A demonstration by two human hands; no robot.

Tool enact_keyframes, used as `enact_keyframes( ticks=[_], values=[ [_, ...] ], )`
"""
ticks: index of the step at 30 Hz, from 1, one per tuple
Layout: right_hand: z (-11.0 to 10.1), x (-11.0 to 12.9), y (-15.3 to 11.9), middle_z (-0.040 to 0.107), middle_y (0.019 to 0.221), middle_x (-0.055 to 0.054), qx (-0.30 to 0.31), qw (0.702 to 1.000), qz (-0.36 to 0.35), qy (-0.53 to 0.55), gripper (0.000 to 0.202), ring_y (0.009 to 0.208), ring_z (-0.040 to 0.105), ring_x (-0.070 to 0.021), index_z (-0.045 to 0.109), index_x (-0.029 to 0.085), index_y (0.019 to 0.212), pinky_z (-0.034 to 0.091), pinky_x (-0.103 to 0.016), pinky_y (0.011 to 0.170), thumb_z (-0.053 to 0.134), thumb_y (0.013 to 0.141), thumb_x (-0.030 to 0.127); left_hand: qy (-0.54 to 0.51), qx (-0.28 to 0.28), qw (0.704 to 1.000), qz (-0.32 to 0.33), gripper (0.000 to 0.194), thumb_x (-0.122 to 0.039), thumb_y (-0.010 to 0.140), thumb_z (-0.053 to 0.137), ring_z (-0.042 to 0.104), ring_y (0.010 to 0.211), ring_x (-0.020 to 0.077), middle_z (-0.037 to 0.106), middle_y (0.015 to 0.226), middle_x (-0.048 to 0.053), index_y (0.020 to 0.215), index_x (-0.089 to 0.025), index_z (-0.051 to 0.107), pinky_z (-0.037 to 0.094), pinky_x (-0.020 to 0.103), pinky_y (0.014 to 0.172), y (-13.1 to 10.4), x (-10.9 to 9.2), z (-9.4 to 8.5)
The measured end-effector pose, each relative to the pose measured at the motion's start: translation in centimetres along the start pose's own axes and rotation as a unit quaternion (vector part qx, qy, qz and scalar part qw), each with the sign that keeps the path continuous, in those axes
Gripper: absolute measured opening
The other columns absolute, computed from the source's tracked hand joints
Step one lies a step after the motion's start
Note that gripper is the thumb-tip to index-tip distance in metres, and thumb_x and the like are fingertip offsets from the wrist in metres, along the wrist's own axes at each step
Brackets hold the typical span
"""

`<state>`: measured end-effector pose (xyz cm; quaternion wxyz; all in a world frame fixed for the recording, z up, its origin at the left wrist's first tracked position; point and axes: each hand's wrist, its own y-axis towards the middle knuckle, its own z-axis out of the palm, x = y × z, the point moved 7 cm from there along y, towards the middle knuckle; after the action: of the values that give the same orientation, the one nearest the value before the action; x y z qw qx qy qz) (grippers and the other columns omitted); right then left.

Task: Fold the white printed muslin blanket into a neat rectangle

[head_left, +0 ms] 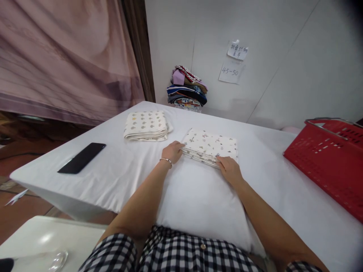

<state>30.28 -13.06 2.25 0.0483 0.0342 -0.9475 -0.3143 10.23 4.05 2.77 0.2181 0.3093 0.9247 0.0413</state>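
A folded white cloth with small scattered prints [210, 142] lies flat on the white-covered table in front of me. My left hand [172, 152] is closed on its near left corner, thumb on top. At the near right corner, my right hand [230, 170] grips the stacked layers, with some fingers hidden beneath the edge. A bracelet circles my left wrist. Farther left rests a second folded white cloth [146, 124], patterned with rows of grey tree-like shapes, and neither hand touches it.
A black flat object [82, 158] lies on the table's left side. On the right stands a red plastic basket [326, 162] with a metal handle. A stack of folded fabrics [187, 90] sits beyond the far edge, by the wall. A white surface [42, 241] is at lower left.
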Motion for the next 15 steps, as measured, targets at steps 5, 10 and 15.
enact_keyframes(
  ticks=[5,10,15],
  values=[
    [0.4,0.5,0.2,0.065,0.093,-0.009,0.045,0.999,0.000,-0.004,0.025,0.084,0.055,-0.0219,0.057,0.017,0.105,0.043,-0.035,0.074,0.039,0.091,0.026,-0.002,0.039,0.999,-0.029,0.042,-0.018,0.076,0.042,0.059,0.093,0.0182,0.059,0.115,-0.001,0.110,-0.033,0.062,0.046,0.026,0.069,0.3,1.0,1.0],
    [0.6,0.6,0.2,0.063,0.098,-0.009,0.052,0.999,0.007,0.000,0.024,0.088,0.053,-0.0222,0.057,0.017,0.105,0.041,-0.036,0.079,0.041,0.090,0.024,-0.019,0.018,1.000,-0.015,0.042,-0.016,0.074,0.044,0.057,0.101,0.0195,0.057,0.120,0.001,0.110,-0.028,0.062,0.047,0.028,0.079,0.5,0.8,0.5],
    [0.8,0.5,0.4,0.063,0.099,-0.009,0.058,0.998,0.019,0.005,0.023,0.089,0.053,-0.0214,0.059,0.018,0.103,0.042,-0.035,0.078,0.041,0.090,0.022,-0.010,-0.088,0.988,0.130,0.041,-0.015,0.077,0.044,0.044,0.120,0.0203,0.053,0.126,0.006,0.115,-0.021,0.058,0.035,0.037,0.101,-0.4,-3.5,0.2]
  ],
)
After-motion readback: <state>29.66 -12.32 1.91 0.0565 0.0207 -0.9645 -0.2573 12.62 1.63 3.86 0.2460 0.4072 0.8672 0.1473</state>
